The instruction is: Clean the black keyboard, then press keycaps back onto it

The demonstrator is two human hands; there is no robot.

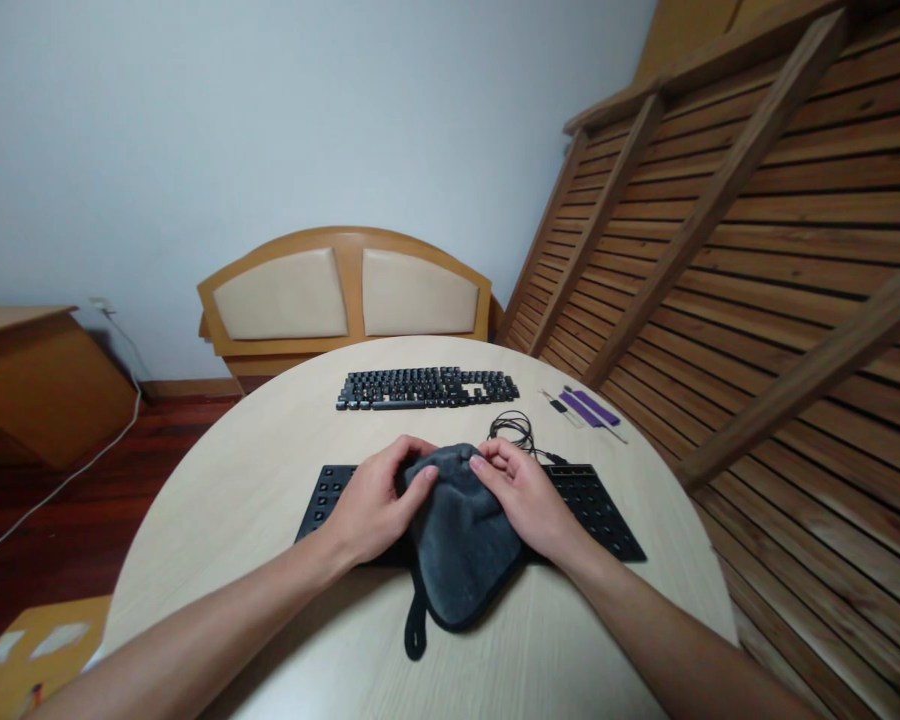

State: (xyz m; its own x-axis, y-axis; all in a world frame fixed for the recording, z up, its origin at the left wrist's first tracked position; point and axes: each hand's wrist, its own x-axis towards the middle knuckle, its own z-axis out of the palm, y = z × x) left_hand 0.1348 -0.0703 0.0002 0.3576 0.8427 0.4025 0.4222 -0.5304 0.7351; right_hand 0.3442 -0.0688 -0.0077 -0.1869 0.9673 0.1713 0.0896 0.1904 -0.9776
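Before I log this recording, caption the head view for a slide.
Left hand and right hand hold a gray cloth over a keyboard base; loose keycaps lie beyond on the table.

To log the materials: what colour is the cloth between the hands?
The cloth is dark grey; head view shows it.

On the table (217, 500), a keyboard base (604, 512) lies beneath a cloth (461, 550); keycaps (401, 386) lie behind it, small tools (598, 408) to their right; a headboard (351, 275) stands beyond.
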